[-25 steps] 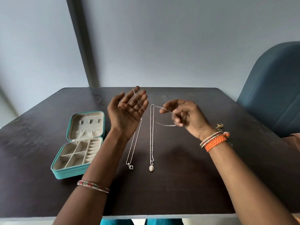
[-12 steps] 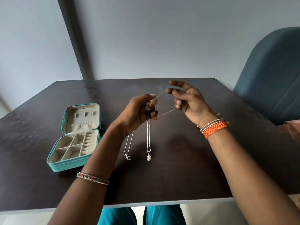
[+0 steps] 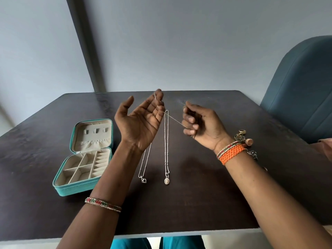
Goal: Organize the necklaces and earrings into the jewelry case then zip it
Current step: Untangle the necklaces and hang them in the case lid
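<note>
Head view: a thin silver chain (image 3: 175, 119) runs taut in the air between the two hands, above the middle of the dark table (image 3: 206, 194). The left hand (image 3: 141, 121) is raised palm up with its fingers nearly straight and spread wide, the chain draped over the fingertips (image 3: 159, 97). The right hand (image 3: 201, 125) has its fingers curled and pinches the other end of the same chain. Below them two more necklaces lie flat on the table, side by side and apart: a necklace with an oval pendant (image 3: 166, 150) stretches from far to near at the centre, and just left of it a necklace with a small heart pendant (image 3: 143, 166) is partly hidden under the left wrist. Well to the left sits the teal jewelry case (image 3: 84, 157), unzipped, its lid standing up on the far side and its cream compartments holding nothing that shows. Beaded bangles circle both wrists; the right wrist also has an orange woven band (image 3: 232, 153). A blue chair (image 3: 301, 90) stands at the far right.
</note>
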`<action>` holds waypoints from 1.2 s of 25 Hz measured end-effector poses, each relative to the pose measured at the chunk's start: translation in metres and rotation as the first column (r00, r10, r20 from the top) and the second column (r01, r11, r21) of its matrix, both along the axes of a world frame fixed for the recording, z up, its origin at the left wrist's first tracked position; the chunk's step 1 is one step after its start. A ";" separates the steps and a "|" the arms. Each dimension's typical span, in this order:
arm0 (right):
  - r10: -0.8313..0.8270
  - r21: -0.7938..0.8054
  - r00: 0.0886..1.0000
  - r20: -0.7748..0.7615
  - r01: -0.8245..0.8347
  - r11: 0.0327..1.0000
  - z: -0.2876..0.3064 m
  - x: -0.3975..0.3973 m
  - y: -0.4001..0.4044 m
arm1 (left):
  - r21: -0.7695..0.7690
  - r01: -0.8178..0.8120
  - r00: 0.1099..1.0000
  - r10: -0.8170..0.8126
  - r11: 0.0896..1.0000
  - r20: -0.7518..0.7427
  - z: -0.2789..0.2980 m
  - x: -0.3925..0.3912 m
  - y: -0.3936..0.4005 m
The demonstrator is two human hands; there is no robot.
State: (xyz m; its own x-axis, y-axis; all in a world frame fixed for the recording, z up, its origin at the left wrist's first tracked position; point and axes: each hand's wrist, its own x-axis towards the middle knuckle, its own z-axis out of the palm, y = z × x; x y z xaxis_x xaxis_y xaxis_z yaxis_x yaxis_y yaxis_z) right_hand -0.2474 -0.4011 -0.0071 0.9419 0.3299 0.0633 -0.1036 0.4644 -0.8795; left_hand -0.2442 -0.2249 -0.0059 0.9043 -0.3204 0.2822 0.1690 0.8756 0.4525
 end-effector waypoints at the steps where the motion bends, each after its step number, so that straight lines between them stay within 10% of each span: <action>1: -0.033 -0.089 0.999 0.033 0.036 0.995 -0.003 0.002 0.002 | -0.025 -0.023 1.000 0.023 0.999 0.003 0.001 0.001 0.002; 4: -0.076 -0.584 0.841 0.536 0.435 0.685 -0.019 0.008 0.010 | 0.195 -0.176 0.982 0.186 0.965 -0.036 -0.001 0.007 -0.003; 6: 0.129 -0.651 0.680 0.722 0.604 0.460 -0.029 0.009 0.017 | 0.545 -0.314 0.920 0.390 0.777 -0.026 -0.007 0.012 -0.010; 9: 0.121 -0.609 0.671 0.732 0.563 0.560 -0.029 0.005 0.022 | 0.820 -0.302 0.916 0.387 0.486 0.107 -0.014 0.013 -0.017; 16: -0.086 -0.517 0.788 0.609 0.477 0.711 -0.022 0.007 0.009 | 0.758 -0.134 0.972 0.233 0.639 -0.025 -0.012 0.003 -0.026; 30: 0.106 -0.601 0.933 0.344 0.132 0.788 -0.012 -0.003 0.009 | 0.634 -0.137 0.984 0.179 0.761 -0.003 -0.014 -0.002 -0.027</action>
State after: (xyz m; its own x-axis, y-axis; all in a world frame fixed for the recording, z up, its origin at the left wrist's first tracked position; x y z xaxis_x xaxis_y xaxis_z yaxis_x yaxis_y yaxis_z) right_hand -0.2503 -0.3920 -0.0193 0.9009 0.3987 0.1716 0.2594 -0.1778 -0.9493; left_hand -0.2465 -0.2516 -0.0202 0.9660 -0.2581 0.0127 0.0990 0.4150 0.9044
